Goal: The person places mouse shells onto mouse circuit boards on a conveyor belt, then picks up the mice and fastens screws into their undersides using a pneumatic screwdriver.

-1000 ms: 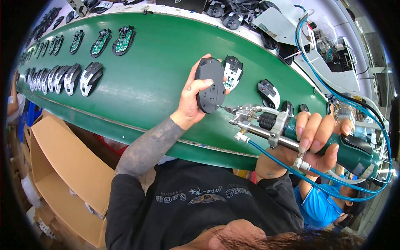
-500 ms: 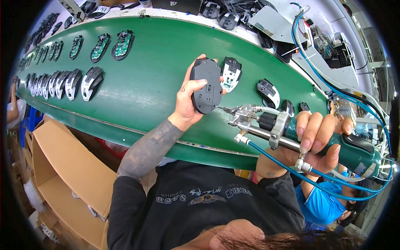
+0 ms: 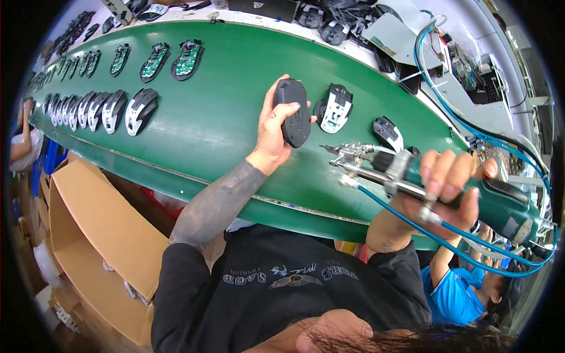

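My left hand (image 3: 274,130) grips a black computer mouse (image 3: 296,120) above the green belt, its flat underside turned up and my thumb across it. In my right hand (image 3: 448,183) is a green powered screwdriver (image 3: 507,213) with a metal feed head and blue hoses. Its tip (image 3: 327,147) points left and stands apart from the mouse, a little to its lower right. Just right of my left hand, a black and white mouse (image 3: 337,109) lies on the belt. Farther right is another black and white mouse (image 3: 388,133); one beyond it is mostly hidden by the screwdriver.
On the green belt (image 3: 229,65), several mouse bases with green circuit boards (image 3: 188,60) form a row at far left, above several mouse shells (image 3: 141,112). An open cardboard box (image 3: 109,247) stands lower left. A person in blue (image 3: 453,291) is at lower right.
The screwdriver tip has come away from the mouse's underside, moving right. My left hand has tilted the mouse and raised it slightly. Things on the belt have shifted to the right in view.
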`<state>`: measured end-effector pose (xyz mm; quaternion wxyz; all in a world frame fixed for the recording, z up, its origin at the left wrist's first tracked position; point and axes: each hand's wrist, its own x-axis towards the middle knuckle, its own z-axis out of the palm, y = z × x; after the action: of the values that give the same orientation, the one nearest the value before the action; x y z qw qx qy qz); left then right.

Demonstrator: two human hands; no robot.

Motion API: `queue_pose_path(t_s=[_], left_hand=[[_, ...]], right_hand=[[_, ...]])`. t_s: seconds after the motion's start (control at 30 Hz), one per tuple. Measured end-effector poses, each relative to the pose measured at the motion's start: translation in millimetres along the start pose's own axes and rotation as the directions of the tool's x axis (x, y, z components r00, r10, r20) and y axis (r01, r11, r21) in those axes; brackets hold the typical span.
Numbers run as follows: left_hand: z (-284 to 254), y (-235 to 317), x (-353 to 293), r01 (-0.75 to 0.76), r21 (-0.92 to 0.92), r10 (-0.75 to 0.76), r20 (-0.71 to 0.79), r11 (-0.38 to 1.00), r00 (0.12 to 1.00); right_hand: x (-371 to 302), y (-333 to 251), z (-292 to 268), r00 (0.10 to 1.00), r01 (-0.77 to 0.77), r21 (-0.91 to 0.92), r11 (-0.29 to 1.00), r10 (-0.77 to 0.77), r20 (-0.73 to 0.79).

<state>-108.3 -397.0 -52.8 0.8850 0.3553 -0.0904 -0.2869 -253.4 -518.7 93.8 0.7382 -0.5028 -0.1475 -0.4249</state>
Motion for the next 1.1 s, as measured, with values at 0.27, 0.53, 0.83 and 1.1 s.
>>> queue_pose_path(t_s=[0.27,0.53,0.83,1.1], left_hand=[[4,-5,-9,0.134,-0.197,-0.128,0.045,0.971,0.991],[6,-8,-13,0.136,-0.132,-0.122,0.107,0.982,0.987],[18,-4,-22,0.189,-0.322,-0.175,0.073,0.928,0.982],[-13,30,-13,-0.358,0.932,0.098,0.351,0.063,0.931]], right_hand=[[-1,-21,-3,0.987,-0.027,0.023,0.999,0.023,0.161],[-9,-3,7,0.99,0.005,0.051,0.999,-0.012,0.14],[-10,-7,24,0.993,-0.041,-0.017,0.999,0.043,0.113],[6,-34,-27,0.987,-0.151,0.002,0.989,0.15,0.055]])
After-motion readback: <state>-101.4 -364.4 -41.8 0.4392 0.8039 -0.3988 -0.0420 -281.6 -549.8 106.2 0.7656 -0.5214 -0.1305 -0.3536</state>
